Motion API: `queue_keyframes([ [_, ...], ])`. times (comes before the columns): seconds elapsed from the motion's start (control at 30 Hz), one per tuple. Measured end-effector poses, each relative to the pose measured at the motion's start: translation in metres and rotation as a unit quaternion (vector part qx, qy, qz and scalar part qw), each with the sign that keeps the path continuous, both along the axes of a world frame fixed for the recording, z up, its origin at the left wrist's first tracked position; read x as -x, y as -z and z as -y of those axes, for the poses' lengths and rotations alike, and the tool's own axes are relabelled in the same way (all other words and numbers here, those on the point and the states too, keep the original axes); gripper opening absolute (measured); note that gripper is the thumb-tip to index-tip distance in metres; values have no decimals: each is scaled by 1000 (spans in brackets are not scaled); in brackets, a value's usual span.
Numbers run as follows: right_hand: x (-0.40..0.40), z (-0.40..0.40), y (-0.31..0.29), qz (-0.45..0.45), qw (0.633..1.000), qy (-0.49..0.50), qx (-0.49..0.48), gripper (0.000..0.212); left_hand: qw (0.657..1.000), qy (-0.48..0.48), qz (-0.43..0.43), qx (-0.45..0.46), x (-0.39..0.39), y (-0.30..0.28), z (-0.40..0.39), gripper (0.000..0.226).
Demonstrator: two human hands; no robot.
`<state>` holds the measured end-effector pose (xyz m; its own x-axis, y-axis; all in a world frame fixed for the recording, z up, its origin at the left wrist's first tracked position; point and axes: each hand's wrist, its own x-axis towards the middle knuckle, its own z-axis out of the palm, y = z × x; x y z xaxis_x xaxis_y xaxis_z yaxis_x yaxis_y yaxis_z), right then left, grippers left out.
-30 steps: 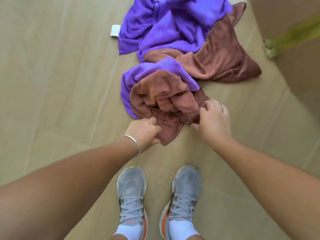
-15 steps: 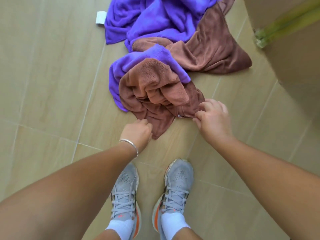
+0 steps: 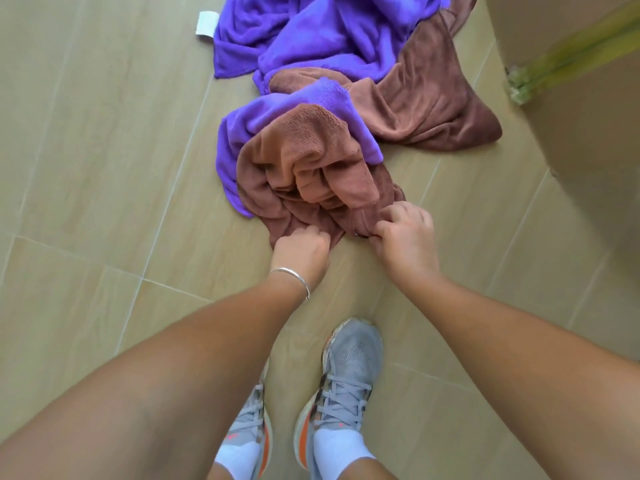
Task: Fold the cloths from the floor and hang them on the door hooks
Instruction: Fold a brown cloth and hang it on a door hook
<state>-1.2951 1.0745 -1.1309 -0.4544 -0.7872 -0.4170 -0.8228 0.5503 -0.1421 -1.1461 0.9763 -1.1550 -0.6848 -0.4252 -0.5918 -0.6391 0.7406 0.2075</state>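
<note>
Both pinched on the near hem of the brown cloth [image 3: 304, 174], left hand [image 3: 300, 252] and right hand [image 3: 405, 239] close together, heaped mid-floor [image 3: 104, 150] over the purple cloth [image 3: 325, 39]; best lifted slowly, spreading corners apart.

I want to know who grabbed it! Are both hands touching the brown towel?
Touching. The head view shows the left hand and right hand each pinching the near edge of the brown towel.
</note>
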Motion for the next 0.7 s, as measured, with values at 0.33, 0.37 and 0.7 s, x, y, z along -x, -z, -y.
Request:
queue_keyframes([
  [0.33, 6, 35, -178, -47, 995, -8, 90, 5, 996, -55, 36, 61, -79, -171, 86, 19],
  [0.37, 8, 45, -199, -53, 994, -14, 94, 4, 995, -69, 33, 69, -87, -192, 99, 19],
  [0.7, 3, 167, -395, -52, 974, -109, 191, 4, 957, -200, 87, 189, -193, -385, 219, 17],
])
